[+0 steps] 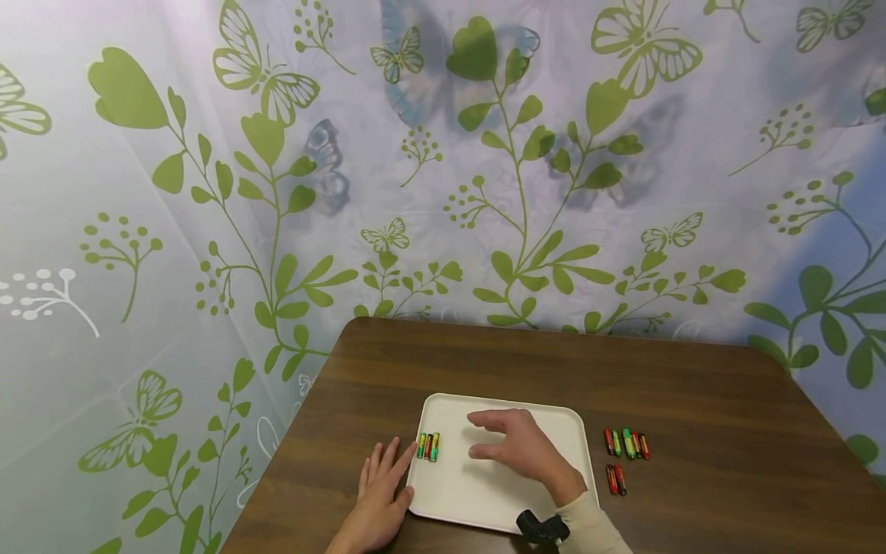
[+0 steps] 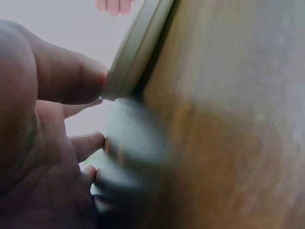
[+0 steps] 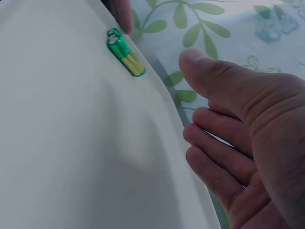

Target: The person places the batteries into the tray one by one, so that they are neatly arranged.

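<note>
A white tray lies on the brown table. Along its left side a few batteries, green-and-yellow and red, stand side by side; green-and-yellow ones also show in the right wrist view. My left hand rests at the tray's left edge, fingers spread on the table. In the left wrist view its thumb touches the tray rim. Over the middle of the tray hovers my right hand, thumb and fingers apart, with nothing between them.
Right of the tray, on the table, lie several red and green batteries in a row. Nearer me is a pair of red-and-black batteries. A curtain with leaves and butterflies hangs behind and left of the table.
</note>
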`<state>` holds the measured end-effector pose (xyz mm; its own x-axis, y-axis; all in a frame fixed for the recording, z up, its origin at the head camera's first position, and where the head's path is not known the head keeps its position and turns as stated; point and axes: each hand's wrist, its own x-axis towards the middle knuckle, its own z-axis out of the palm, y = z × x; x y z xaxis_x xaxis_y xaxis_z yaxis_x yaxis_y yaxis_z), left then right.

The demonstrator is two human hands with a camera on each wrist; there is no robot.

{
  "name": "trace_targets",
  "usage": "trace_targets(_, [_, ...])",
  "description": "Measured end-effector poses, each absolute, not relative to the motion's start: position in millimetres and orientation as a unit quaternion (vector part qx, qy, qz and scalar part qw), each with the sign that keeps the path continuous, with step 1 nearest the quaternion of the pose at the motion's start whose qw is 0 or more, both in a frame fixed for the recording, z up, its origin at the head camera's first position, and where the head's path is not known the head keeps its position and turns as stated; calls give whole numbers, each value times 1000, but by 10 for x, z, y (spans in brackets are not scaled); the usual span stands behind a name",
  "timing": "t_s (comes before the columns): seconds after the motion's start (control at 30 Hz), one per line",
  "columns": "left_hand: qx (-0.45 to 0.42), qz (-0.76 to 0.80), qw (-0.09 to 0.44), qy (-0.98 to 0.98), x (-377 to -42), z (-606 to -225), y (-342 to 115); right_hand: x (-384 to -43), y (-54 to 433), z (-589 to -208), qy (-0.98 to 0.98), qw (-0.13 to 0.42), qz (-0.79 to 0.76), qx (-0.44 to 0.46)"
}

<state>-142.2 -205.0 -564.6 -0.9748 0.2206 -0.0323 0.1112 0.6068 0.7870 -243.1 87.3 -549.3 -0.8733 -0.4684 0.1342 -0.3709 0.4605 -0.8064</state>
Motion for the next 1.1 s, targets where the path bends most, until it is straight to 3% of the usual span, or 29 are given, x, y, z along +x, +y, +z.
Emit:
trace_targets(0.63, [89,432,66,895,-1432,-5662,-2053,-2271,1535,-5270,852,65,-463,-236])
trace_targets(1.1, [86,435,68,894,-1451,-5681,-2057,-2085,1973,-5239,874,30,-441,-203])
